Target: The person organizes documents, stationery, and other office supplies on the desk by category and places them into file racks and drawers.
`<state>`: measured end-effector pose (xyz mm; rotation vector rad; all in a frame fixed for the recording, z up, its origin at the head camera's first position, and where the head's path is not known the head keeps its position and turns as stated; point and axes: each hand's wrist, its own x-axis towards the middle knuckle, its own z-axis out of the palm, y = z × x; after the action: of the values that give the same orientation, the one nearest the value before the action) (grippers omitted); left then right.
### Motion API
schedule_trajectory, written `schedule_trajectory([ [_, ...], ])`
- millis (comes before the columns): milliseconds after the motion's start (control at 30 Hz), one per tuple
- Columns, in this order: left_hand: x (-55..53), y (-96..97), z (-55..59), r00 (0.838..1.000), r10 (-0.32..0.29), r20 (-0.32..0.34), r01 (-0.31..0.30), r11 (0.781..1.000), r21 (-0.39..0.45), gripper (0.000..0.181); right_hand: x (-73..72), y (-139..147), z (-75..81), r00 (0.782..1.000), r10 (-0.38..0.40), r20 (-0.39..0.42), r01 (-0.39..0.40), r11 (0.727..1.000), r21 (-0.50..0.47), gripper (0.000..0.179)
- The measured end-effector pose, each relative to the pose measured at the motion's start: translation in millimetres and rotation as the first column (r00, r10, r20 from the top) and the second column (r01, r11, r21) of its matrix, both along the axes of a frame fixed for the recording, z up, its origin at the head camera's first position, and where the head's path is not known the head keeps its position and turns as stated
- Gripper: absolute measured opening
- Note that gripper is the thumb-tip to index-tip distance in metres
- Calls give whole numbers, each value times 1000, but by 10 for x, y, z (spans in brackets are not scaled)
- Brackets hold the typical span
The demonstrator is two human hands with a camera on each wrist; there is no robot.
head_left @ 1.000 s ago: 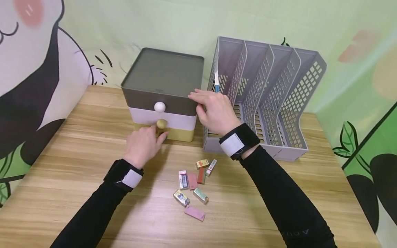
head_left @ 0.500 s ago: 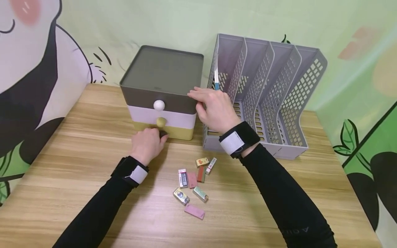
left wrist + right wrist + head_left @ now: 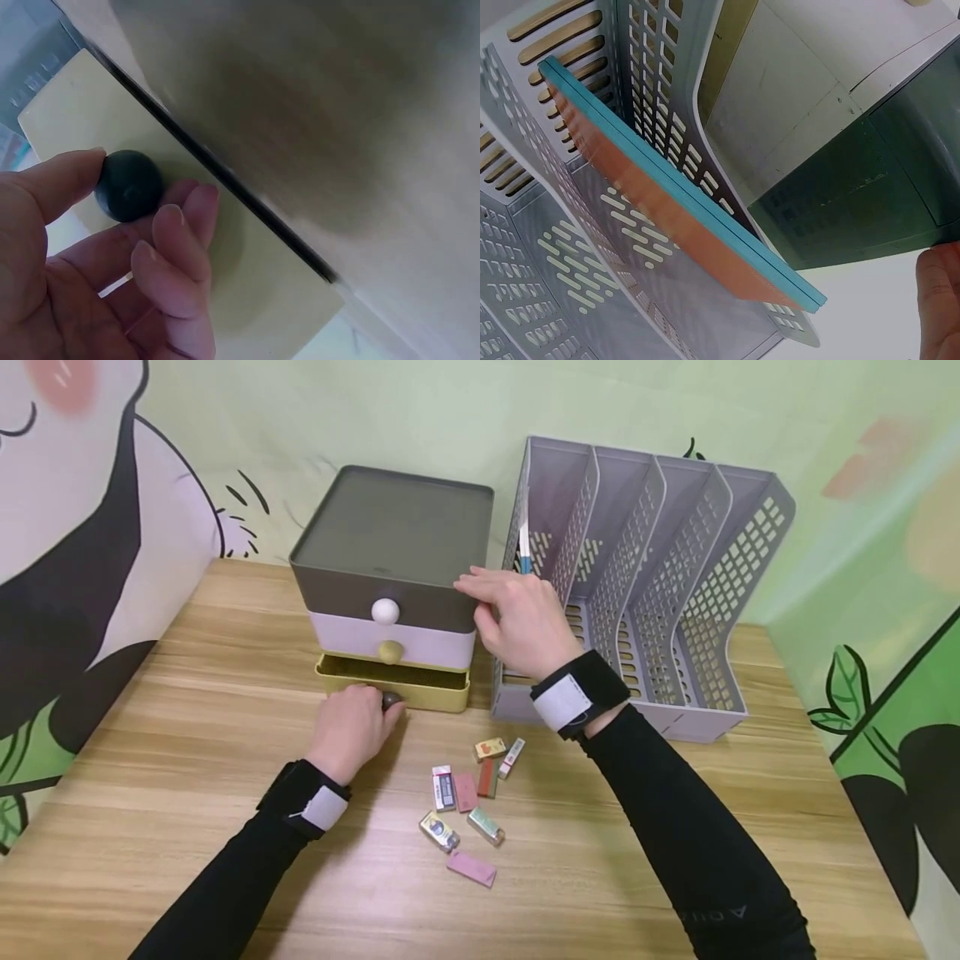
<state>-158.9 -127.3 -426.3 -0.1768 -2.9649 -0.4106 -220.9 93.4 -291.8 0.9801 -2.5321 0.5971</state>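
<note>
The bottom drawer (image 3: 431, 696) has slid partly out, baring its inside; the left grip (image 3: 347, 732) pinches its dark knob (image 3: 391, 700); the right grip (image 3: 522, 620), unclenched, touches the cabinet (image 3: 393, 583).

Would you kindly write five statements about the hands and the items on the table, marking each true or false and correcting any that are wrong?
1. The left hand pinches the dark knob. True.
2. Every drawer is fully shut. False: the yellow bottom drawer is partly open.
3. The right hand touches the dark top section. True.
4. All the small blocks are inside the grey rack. False: the small blocks lie on the table.
5. The white knob is on the dark top section. True.
</note>
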Motion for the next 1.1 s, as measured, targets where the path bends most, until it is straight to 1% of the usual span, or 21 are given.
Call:
schedule_trajectory([
  [100,145,-9,-11,1000,-26,-17,26,1000,3,45,-7,-1,-8,1000,3,2,-3,1000,2,40],
  [233,340,-10,-40,998,-48,-48,47,999,-13,45,-15,-2,-16,1000,-1,3,1,1000,3,41],
  [367,523,-16,-45,995,-64,-77,63,998,-19,44,-14,-6,-18,1000,-4,2,4,1000,2,41],
  [533,712,-18,-28,994,-71,-78,69,997,-23,44,-7,-9,-18,1000,-5,2,5,1000,0,41],
  [633,768,-15,-24,995,-62,-76,60,998,-22,44,-5,-1,-27,1000,-10,-1,10,1000,-6,41],
  [700,784,-15,-23,995,-58,-79,56,998,-27,45,-5,3,-33,1000,-10,-4,10,1000,-13,41],
  [867,804,-23,-24,995,-58,-77,55,998,-38,45,-5,10,-57,1000,-8,-11,8,1000,-28,41],
  [967,810,-35,-23,995,-63,-72,62,998,-26,44,-1,10,-63,1000,-8,-11,7,999,-33,41],
  [1100,804,-74,-23,994,-64,-85,62,998,-20,42,2,3,-63,1000,-7,-6,7,999,-31,41],
])
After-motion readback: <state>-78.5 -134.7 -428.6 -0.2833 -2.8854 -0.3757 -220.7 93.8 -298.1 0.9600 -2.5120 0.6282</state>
